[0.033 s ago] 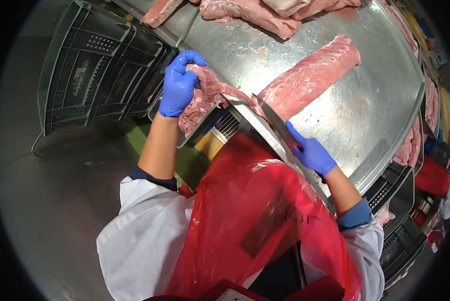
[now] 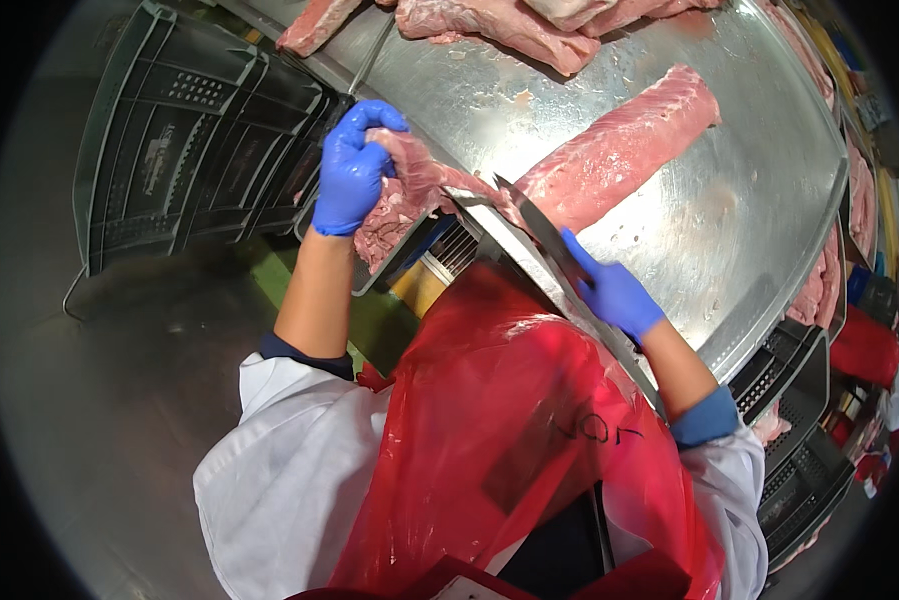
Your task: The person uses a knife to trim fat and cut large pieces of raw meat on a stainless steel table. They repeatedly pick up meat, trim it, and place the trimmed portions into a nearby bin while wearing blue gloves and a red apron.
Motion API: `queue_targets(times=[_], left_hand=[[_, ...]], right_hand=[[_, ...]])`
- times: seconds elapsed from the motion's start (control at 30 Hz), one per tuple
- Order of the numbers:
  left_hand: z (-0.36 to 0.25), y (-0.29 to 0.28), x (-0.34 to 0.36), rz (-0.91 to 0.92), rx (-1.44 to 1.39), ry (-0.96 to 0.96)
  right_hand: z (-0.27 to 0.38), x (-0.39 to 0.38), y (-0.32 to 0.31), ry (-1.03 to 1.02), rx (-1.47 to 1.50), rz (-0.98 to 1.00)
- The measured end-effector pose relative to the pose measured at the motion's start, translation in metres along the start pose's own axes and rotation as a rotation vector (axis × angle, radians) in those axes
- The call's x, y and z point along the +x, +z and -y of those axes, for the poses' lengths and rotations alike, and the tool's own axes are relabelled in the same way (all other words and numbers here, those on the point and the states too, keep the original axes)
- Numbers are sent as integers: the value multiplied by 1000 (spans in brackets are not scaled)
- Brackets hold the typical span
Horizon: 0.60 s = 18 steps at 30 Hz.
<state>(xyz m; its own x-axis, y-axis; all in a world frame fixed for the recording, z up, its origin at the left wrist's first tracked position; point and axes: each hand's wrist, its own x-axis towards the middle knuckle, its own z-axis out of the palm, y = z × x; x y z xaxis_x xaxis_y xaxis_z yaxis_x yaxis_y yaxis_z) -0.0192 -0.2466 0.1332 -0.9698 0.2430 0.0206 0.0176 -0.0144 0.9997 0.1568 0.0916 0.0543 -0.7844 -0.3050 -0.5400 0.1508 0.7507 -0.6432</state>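
My left hand [image 2: 351, 180], in a blue glove, is closed on the end of a strip of meat [image 2: 421, 172]. The strip stretches from it toward the near end of a long pink piece of meat [image 2: 624, 150] lying on the metal table. In my right hand [image 2: 617, 296], also gloved in blue, is a knife [image 2: 541, 225]. Its blade points up and to the left, crossing the strip close to that near end. Whether the strip is still joined to the long piece is hard to see at the blade.
More large meat pieces [image 2: 499, 28] lie at the far side of the metal table [image 2: 749, 200]. A dark crate [image 2: 199, 130] stands tilted at the left. Below my left hand is a container of meat trimmings [image 2: 381, 235]. Black crates [image 2: 794, 370] are stacked at the right.
My right hand and the knife have shifted slightly up and to the left. My left hand, with the strip, has moved a little to the left.
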Motion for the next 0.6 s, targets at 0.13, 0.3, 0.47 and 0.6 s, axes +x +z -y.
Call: queue_targets(times=[0.13, 0.3, 0.47, 0.6], left_hand=[[-30, -22, -2, -53, -81, 126], [-54, -90, -17, -115, -70, 231], [2, -121, 20, 71, 872, 113], [85, 22, 74, 239, 1032, 418]], right_hand=[[45, 60, 1, -31, -23, -74], [39, -28, -21, -98, -53, 118], [-1, -73, -26, 166, 335, -176], [-35, -97, -26, 275, 674, -654]])
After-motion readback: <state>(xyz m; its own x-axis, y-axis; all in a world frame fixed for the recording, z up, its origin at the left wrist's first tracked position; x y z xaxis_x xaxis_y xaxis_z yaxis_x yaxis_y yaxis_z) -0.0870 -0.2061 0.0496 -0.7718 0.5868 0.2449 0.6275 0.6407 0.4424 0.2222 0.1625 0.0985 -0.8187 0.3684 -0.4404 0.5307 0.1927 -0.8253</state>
